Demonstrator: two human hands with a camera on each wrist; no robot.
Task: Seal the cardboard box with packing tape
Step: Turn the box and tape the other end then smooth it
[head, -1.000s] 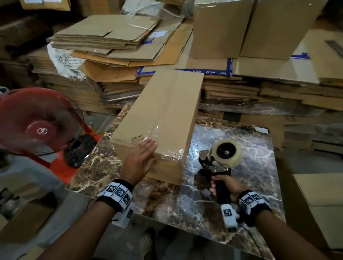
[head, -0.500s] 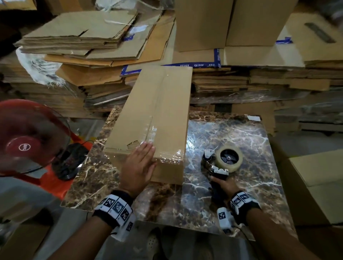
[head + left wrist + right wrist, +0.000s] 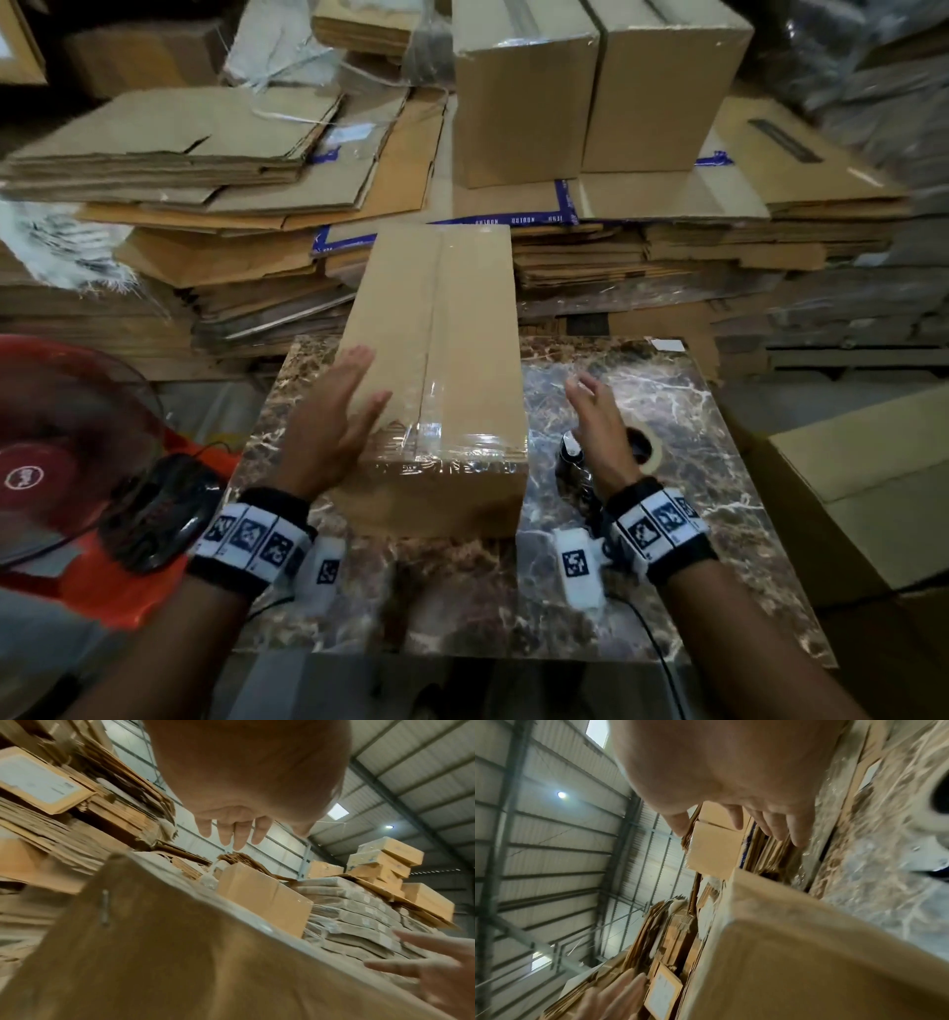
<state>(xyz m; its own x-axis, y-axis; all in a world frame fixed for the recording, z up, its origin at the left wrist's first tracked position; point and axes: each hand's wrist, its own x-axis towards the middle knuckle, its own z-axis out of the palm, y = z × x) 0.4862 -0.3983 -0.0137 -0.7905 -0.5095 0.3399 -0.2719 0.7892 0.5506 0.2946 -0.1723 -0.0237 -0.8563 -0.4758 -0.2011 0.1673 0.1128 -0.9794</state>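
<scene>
A long cardboard box (image 3: 462, 318) lies on the marble table (image 3: 678, 390), with clear tape along its top seam and across its near end. My left hand (image 3: 349, 401) is open, its palm and straight fingers against the box's left top edge near the front. My right hand (image 3: 590, 406) is open with spread fingers, right of the box and apart from it. Beneath it the tape dispenser (image 3: 644, 447) lies on the table, partly hidden by the hand. The left wrist view shows the box's side (image 3: 180, 953) below the left hand's fingers (image 3: 236, 833).
A red fan (image 3: 51, 452) stands close on the left. Stacks of flattened cardboard (image 3: 205, 154) and two upright boxes (image 3: 524, 103) fill the space behind the table. Another cardboard box (image 3: 873, 488) sits low at the right.
My right hand has let go of the tape dispenser, which now lies on the table, and has lifted open beside the box. My left hand has slid from the near top corner to the left edge.
</scene>
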